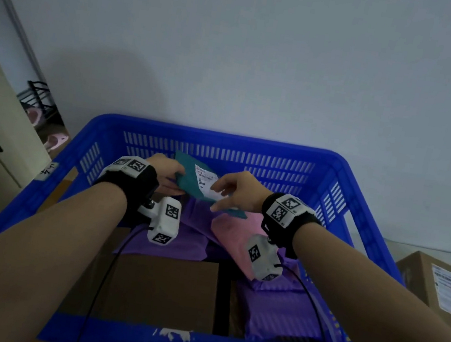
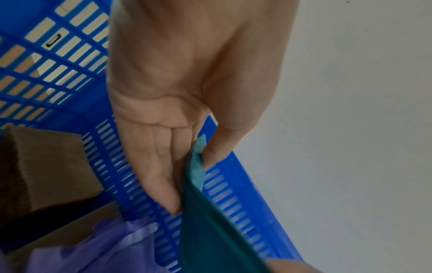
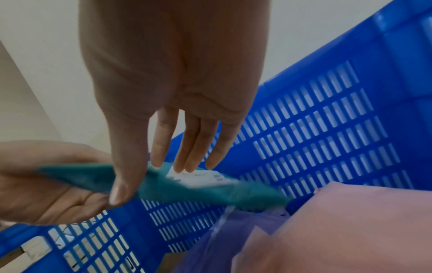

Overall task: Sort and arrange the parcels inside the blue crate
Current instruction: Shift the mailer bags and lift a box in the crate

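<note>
teal parcel [image 3: 163, 186] motion-blurred, its label [image 1: 207, 181] text too small to read; cardboard box [image 1: 440, 285] cut off at right edge

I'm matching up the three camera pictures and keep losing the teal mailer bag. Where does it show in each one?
Head: the teal mailer bag sits centre, at the crate's far wall, held between both hands.
Left wrist: lower centre, edge pinched by the left hand.
Right wrist: a blurred band across the lower middle, under the right hand.
Shared landmark: the blue crate, its slotted wall behind the bag.

One blue crate [image 1: 101, 136], one teal parcel [image 1: 188, 178], one pink parcel [image 1: 234, 233], perhaps three purple
</note>
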`<state>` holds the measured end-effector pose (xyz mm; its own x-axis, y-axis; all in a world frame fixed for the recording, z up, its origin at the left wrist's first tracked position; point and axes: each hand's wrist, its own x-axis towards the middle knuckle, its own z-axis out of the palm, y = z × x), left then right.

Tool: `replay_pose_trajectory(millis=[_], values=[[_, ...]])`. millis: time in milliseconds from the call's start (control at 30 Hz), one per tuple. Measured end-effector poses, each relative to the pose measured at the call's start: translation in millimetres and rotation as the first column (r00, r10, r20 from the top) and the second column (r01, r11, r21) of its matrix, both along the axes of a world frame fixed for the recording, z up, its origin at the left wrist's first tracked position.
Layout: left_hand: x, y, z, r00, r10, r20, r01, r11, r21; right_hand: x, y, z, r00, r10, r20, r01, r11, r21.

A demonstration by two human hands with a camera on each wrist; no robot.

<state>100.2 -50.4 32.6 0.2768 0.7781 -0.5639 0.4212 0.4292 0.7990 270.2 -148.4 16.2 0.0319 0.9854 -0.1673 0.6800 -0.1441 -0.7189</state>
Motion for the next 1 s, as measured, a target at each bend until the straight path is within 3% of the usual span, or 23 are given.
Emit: replay_pose_trajectory(millis=[100,333,567,1000], values=[[-1.7,0.9,-3.4,0.997,-0.057,-0.058,0.056,0.998,-0.019,11.1,-2.0,-7.6,1.0,-0.015,-0.006,0.015,0.998,-0.065],[-1.5,7.8,-19.0,0.992,-0.085,-0.088,0.081,0.996,-0.043,37.3,-0.7,-34.7,0.975,-0.211,0.066,0.217,0.971,-0.096],[3.4,20.4,-41.7,0.977,-0.123,-0.175,0.11,0.991,-0.082,65.3,-5.5,-63.9,0.946,-0.248,0.211,0.3,0.916,-0.266],[17.4,36.9,-83.2,0.968,-0.136,-0.211,0.111,0.986,-0.127,105.0,-15.9,-94.4,0.896,-0.349,0.276,0.441,0.775,-0.452]])
